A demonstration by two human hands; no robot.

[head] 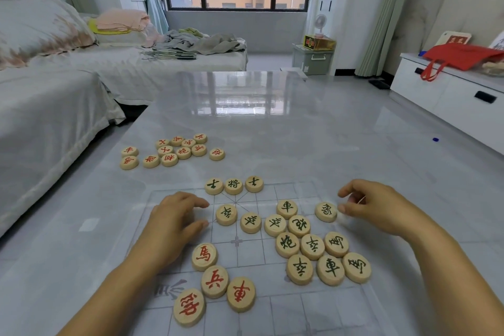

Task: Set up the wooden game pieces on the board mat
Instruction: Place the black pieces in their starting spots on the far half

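Note:
A clear board mat [253, 300] with a printed grid lies on the grey table. Three black-lettered wooden discs [233, 185] stand in a row on its far edge. Several more black-lettered discs [312, 247] are scattered and clustered on the mat's right half. Several red-lettered discs [215, 281] sit at the mat's near left. My left hand [177, 222] rests on the mat's left side, fingers bent, beside a black disc [226, 214] without holding it. My right hand [373, 206] hovers at the mat's right edge, its thumb just beside a lone black disc [326, 211].
A second pile of red-lettered discs [174, 151] lies off the mat at the far left of the table [272, 123]. A covered sofa [54, 95] runs along the left. A white cabinet [450, 95] with a red bag stands at the right.

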